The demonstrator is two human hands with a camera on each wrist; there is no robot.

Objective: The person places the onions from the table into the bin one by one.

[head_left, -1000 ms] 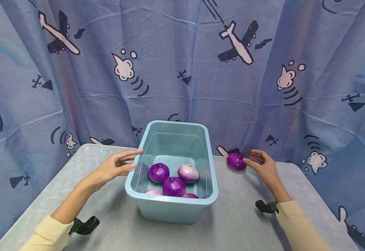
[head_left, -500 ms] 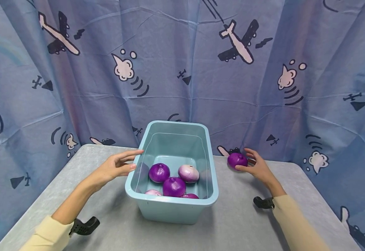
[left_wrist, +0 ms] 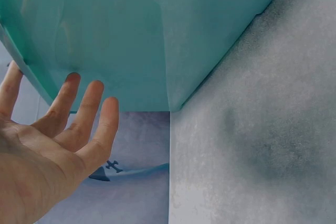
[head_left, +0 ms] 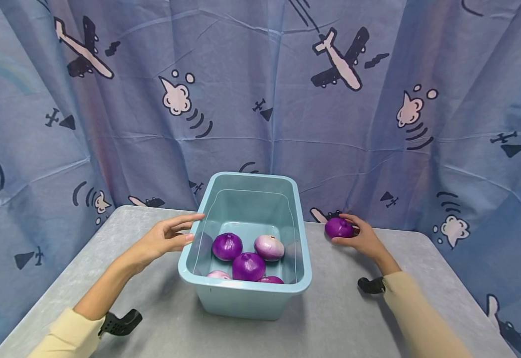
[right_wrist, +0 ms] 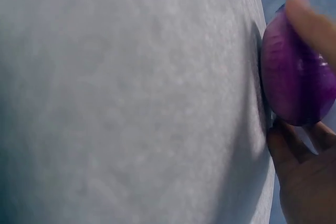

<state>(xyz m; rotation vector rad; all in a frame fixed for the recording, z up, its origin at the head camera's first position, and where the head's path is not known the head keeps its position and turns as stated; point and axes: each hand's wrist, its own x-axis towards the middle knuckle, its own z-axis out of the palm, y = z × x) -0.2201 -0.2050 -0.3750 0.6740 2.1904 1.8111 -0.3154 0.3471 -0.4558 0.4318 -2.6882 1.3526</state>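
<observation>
A purple onion (head_left: 337,227) sits near the table's back edge, right of a light-blue plastic bin (head_left: 242,299). My right hand (head_left: 363,240) grips this onion from the right, thumb at its near side and fingers round the far side. In the right wrist view the thumb lies over the onion (right_wrist: 294,77), and several fingers are on its opposite side. My left hand (head_left: 158,242) has relaxed fingers at the bin's left rim. From the left wrist, its spread fingertips overlap the bin's outer wall (left_wrist: 115,35).
Inside the bin lie several onions, among them a dark purple onion (head_left: 248,267), another purple onion (head_left: 227,246) and a paler onion (head_left: 269,247). The grey table (head_left: 341,303) ends at a blue patterned curtain (head_left: 260,99) behind.
My right hand has moved left onto the purple onion, its thumb and fingers closing round it. The left hand and the bin have stayed in place.
</observation>
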